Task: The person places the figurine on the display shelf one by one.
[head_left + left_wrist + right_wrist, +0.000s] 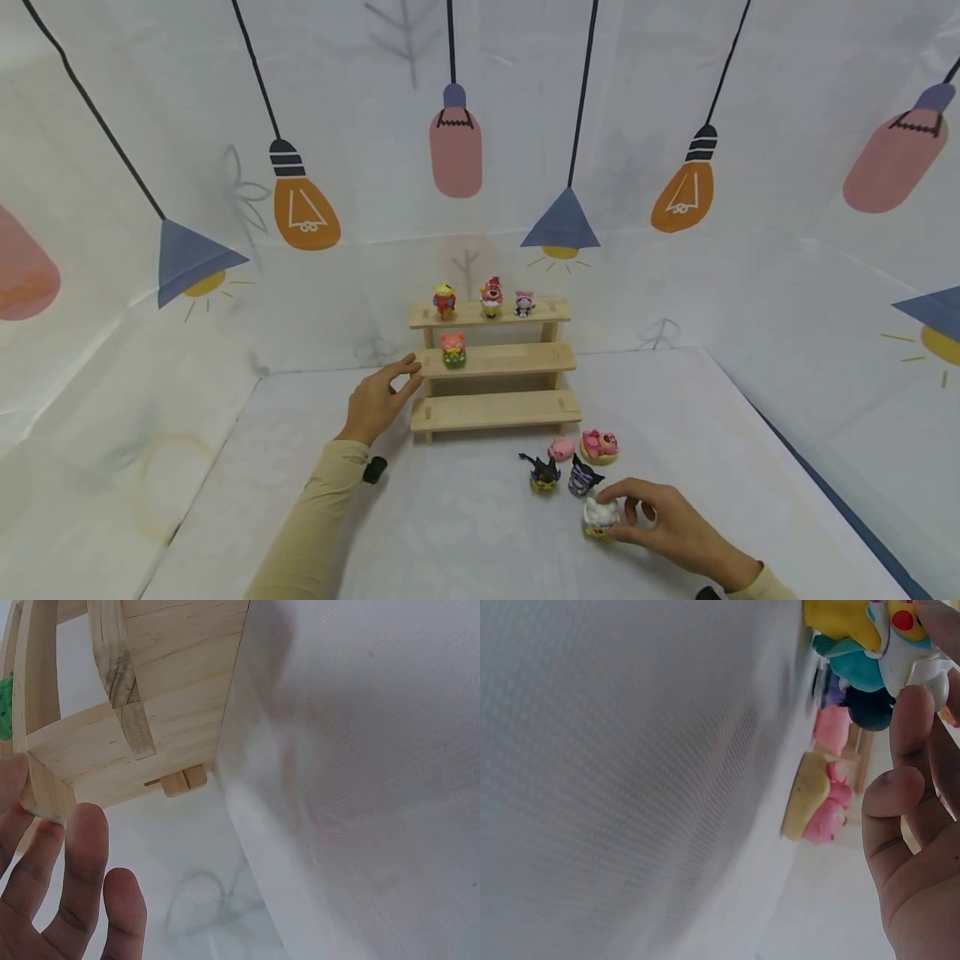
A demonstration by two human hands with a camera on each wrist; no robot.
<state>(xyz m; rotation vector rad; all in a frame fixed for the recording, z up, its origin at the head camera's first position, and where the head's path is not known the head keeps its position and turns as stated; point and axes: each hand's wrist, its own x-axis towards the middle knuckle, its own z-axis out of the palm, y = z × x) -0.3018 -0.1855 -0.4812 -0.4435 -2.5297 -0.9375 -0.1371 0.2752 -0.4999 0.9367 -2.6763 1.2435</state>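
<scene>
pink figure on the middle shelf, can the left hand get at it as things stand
Probably yes. The left hand rests at the left end of the wooden stepped shelf, its fingers straight, and the pink figure stands near that end with nothing between them; the top shelf's figures sit higher and behind.

Wide bare white tablecloth (450,533) ahead of the three-tier wooden shelf (495,410), open between both hands. Right side crowded: pink pig figure (560,448), pink bear on a yellow base (599,446), two dark horned figures (544,473) bunched together.
</scene>
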